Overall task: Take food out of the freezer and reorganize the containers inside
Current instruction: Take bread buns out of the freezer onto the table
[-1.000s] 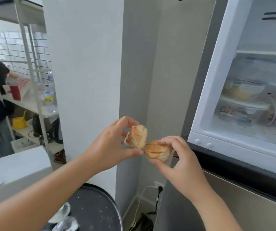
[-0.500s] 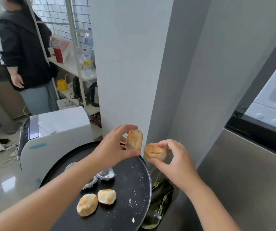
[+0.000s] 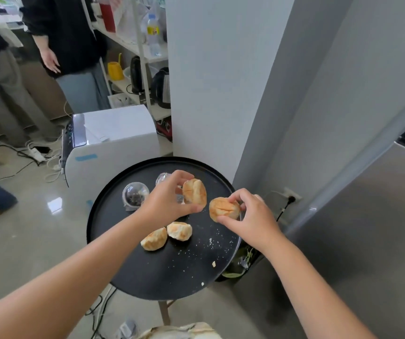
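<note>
While both arms reach over the round black tray (image 3: pixel 103 216), the left hand (image 3: pixel 164 204) pinches one bun (image 3: pixel 194 193) above its middle, and the right hand (image 3: pixel 252 216) grips another bun (image 3: pixel 223 208) at its right edge. Two more buns (image 3: pixel 166 237) lie touching near the centre, beside a clear domed cup (image 3: pixel 135 194) toward the far-left rim.

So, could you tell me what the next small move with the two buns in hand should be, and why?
Probably lower both hands and set the buns down on a bare part of the black tray. The left hand pinches one bun and the right hand the other, both held above the tray, where two buns already lie with bare space around them.
</note>
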### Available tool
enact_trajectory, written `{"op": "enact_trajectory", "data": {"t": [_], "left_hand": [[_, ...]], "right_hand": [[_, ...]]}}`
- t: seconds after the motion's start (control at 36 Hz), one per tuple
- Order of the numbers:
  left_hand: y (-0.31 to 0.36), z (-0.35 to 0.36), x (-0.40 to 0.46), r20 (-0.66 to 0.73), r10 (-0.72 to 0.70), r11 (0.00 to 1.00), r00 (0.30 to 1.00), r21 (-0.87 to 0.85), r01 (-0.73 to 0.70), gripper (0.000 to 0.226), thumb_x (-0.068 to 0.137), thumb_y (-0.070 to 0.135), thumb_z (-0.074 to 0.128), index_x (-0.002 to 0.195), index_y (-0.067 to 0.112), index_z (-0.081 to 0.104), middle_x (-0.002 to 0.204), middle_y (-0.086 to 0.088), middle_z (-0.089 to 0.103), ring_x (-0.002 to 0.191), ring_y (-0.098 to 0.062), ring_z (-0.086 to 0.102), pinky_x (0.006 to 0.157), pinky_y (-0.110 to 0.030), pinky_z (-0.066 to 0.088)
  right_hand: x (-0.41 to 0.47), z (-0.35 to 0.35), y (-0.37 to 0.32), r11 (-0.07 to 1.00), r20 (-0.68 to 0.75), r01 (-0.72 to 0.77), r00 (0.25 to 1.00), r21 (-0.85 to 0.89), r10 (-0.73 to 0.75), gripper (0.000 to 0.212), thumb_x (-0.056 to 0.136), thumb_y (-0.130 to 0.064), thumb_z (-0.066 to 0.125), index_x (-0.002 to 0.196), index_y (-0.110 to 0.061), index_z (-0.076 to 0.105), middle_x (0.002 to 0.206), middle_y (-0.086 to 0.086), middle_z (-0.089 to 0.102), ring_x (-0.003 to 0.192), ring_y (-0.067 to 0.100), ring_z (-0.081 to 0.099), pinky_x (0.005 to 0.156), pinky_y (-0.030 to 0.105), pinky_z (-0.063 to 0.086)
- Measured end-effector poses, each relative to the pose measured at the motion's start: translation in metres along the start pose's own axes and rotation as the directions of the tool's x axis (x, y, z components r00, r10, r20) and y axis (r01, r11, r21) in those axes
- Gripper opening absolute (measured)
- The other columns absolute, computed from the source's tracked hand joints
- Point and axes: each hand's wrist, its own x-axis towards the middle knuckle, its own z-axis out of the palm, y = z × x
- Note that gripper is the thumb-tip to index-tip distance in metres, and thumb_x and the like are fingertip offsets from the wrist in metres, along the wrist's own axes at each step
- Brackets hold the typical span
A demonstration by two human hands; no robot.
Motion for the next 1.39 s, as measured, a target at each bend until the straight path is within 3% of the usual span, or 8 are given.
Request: {"op": "enact_trajectory", "data": {"t": [0.17,0.39,0.56,0.64,0.83,1.06,1.25,1.39], "left_hand": [[-0.036,0.014,-0.01,0.036,-0.094,0.995,0.995,-0.041,0.096,0.062,0.061,0.034,0.084,0.108,0.044,0.044,0.108,0.019,0.056,0.096,0.0,0.059,0.083,-0.024,0.05],[-0.064,0.03,-0.012,0.025,-0.21,0.974,0.977,-0.077,0.211,0.06,0.063,0.022,0.084,0.1,0.046,0.043,0.102,0.02,0.057,0.086,0.011,0.058,0.063,-0.004,0.043],[-0.074,0.04,-0.002,0.062,-0.222,0.972,0.973,-0.064,0.226,0.06,0.062,0.027,0.084,0.108,0.036,0.045,0.112,0.014,0.058,0.102,0.0,0.057,0.073,-0.017,0.046],[-0.077,0.045,0.004,0.065,-0.219,0.975,0.974,-0.027,0.221,0.061,0.061,0.031,0.083,0.109,0.036,0.045,0.114,0.013,0.058,0.107,-0.004,0.056,0.084,-0.026,0.049],[-0.083,0.057,0.02,0.104,-0.218,0.974,0.97,0.085,0.21,0.06,0.06,0.042,0.082,0.108,0.044,0.046,0.102,0.021,0.055,0.103,-0.003,0.055,0.085,-0.025,0.045],[-0.089,0.07,0.031,0.121,-0.203,0.973,0.972,0.139,0.186,0.07,0.068,0.025,0.081,0.13,0.03,0.048,0.12,0.006,0.057,0.086,-0.006,0.061,0.083,-0.027,0.051],[-0.097,0.07,0.027,0.105,-0.195,0.967,0.975,0.187,0.173,0.075,0.073,0.021,0.077,0.138,0.026,0.041,0.129,0.001,0.05,0.103,-0.015,0.056,0.093,-0.036,0.049],[-0.095,0.068,0.025,0.105,-0.143,0.965,0.984,0.236,0.115,0.072,0.078,0.023,0.073,0.14,0.025,0.038,0.135,0.005,0.043,0.109,-0.011,0.052,0.092,-0.028,0.046]], "right_hand": [[-0.002,0.026,0.016,0.994,0.097,-0.1,0.991,0.047,0.095,0.039,0.063,-0.05,0.075,0.087,-0.04,0.046,0.089,-0.013,0.047,0.08,0.001,0.046,0.061,0.016,0.033],[0.003,0.064,0.045,0.932,0.188,-0.335,0.933,0.141,0.307,0.036,0.063,-0.041,0.079,0.083,-0.029,0.051,0.082,-0.007,0.058,0.067,0.008,0.054,0.059,0.023,0.045],[0.008,0.087,0.06,0.886,0.195,-0.442,0.89,0.14,0.413,0.039,0.062,-0.04,0.08,0.08,-0.023,0.049,0.08,-0.005,0.058,0.065,0.009,0.052,0.058,0.024,0.041],[0.014,0.092,0.061,0.879,0.184,-0.459,0.882,0.131,0.433,0.039,0.065,-0.04,0.078,0.082,-0.021,0.048,0.081,-0.004,0.057,0.067,0.01,0.051,0.058,0.024,0.041],[0.024,0.099,0.062,0.879,0.112,-0.464,0.885,0.11,0.453,0.037,0.069,-0.04,0.075,0.079,-0.022,0.045,0.079,-0.006,0.052,0.065,0.01,0.047,0.053,0.025,0.035],[0.023,0.107,0.063,0.863,0.048,-0.485,0.874,0.144,0.483,0.033,0.073,-0.039,0.073,0.085,-0.021,0.048,0.082,-0.01,0.051,0.069,0.006,0.048,0.053,0.023,0.035],[0.013,0.111,0.065,0.891,0.093,-0.423,0.906,0.162,0.413,0.021,0.078,-0.026,0.07,0.093,-0.024,0.055,0.1,-0.01,0.058,0.095,0.013,0.057,0.074,0.025,0.046],[0.009,0.107,0.061,0.913,0.108,-0.391,0.919,0.12,0.379,0.031,0.08,-0.027,0.068,0.109,-0.024,0.056,0.114,-0.008,0.055,0.104,0.012,0.053,0.086,0.028,0.047]]}}
